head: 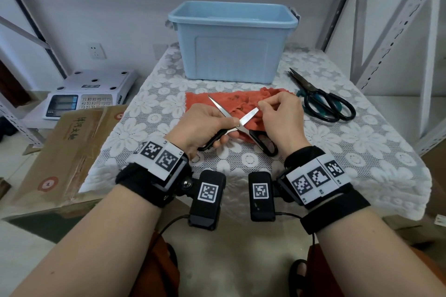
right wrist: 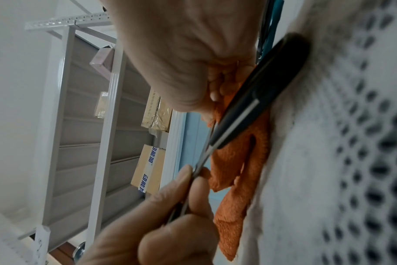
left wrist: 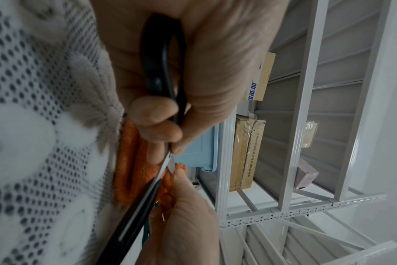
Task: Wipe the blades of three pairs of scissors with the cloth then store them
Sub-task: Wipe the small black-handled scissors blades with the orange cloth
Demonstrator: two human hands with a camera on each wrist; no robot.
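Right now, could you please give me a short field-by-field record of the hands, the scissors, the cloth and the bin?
left hand: grips one handle of the black-handled scissors, blades spread open
right hand: pinches the orange cloth around the tip of one blade
cloth: mostly lying on the lace tablecloth, in front of the blue bin
other scissors: dark pair with teal on the handles, lying right of the cloth, untouched
third pair: not visible; the bin's inside cannot be seen
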